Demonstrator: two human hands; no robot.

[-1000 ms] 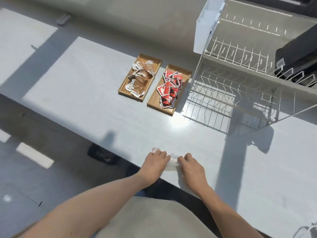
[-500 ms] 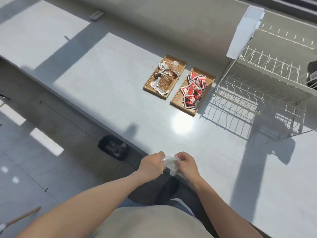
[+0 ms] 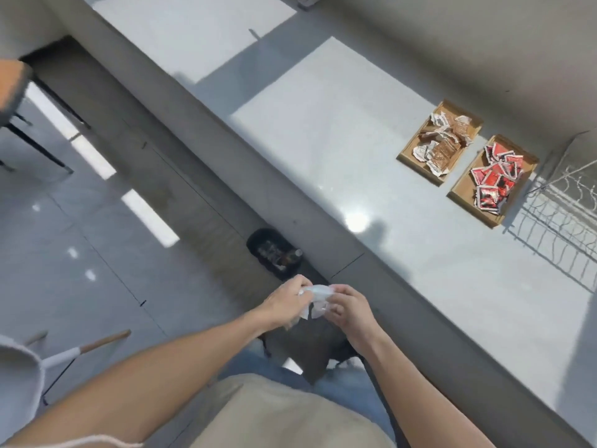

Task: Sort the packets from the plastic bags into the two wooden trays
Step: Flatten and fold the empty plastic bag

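Note:
Both hands hold a crumpled clear plastic bag (image 3: pixel 315 295) in front of my body, off the counter's front edge. My left hand (image 3: pixel 286 300) grips its left side and my right hand (image 3: pixel 350 310) pinches its right side. Far off on the white counter lie two wooden trays side by side. The left tray (image 3: pixel 407 151) holds several brown and white packets (image 3: pixel 444 147). The right tray (image 3: pixel 462 189) holds several red packets (image 3: pixel 494 181). I cannot tell whether the bag holds anything.
A white wire dish rack (image 3: pixel 568 208) stands just right of the trays. A black bin (image 3: pixel 274 253) with bottles sits on the floor below the counter edge. A chair (image 3: pixel 19 101) stands at far left and a stool leg (image 3: pixel 103 341) at lower left.
My hands lifted the plastic bag off the counter edge and drew it back toward my body. The view swung left, so the trays now sit at the far right.

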